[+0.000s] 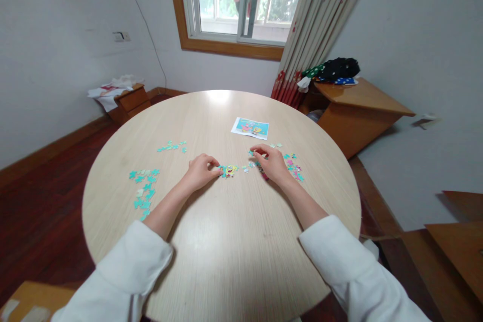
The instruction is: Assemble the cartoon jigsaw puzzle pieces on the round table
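Note:
Near the middle of the round table, my left hand [201, 170] pinches the left edge of a small joined jigsaw section [229, 171] with a yellow cartoon face on it. My right hand [270, 162] is a little further right, thumb and forefinger closed at a small teal puzzle piece [250, 153]. Beneath and beside that hand lies a spread of loose teal and pink puzzle pieces [293, 167], partly hidden by it. Between the hands are a few pale loose pieces [246, 168]. Beyond them lies a picture card [249, 128] with cartoon figures on teal.
Teal puzzle pieces [146, 193] form a bent row at the left of the table [226, 261], with a smaller group of pieces [171, 146] behind. A wooden cabinet [358, 105] bearing dark clothes stands at the right, beside the curtain [313, 25]. A window is ahead.

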Available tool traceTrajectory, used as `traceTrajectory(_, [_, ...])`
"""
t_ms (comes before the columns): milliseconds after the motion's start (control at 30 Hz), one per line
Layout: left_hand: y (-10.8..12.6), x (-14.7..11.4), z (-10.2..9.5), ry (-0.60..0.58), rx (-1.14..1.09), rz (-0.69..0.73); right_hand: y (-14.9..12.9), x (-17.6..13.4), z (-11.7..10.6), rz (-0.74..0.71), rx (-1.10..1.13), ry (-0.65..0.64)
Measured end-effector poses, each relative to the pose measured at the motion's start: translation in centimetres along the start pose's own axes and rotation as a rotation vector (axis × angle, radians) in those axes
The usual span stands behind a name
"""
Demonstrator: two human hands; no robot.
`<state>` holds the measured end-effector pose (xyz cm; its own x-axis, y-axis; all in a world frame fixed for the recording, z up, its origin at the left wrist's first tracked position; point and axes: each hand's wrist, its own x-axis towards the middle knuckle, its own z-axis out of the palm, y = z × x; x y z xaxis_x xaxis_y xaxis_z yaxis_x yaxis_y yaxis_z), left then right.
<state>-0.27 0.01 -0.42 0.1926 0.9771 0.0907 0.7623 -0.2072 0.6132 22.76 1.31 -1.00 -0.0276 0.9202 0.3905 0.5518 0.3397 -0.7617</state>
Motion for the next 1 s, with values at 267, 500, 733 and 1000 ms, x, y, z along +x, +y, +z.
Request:
traceTrajectory(267, [-0.1, -0.1, 0.0, -0.007, 0.006, -0.010, 1.3, 0.6, -0.4, 0.030, -0.038, 0.014])
traceTrajectory(500, [0.3, -0.1, -0.1, -0.007, 0.026, -0.004, 1.1, 0.5, 1.5, 0.014, -0.077, -0.086])
traceTrajectory(733, [0.2, 0.0, 0.0, -0.009, 0.016, -0.011, 1.2, 0.7, 1.4, 0.006, -0.232, -0.087])
traceTrajectory(1000, [0.4, -0.1, -0.2, -0.010, 0.014, -0.019, 1.2, 0.9, 0.6, -0.057, -0.258, -0.075])
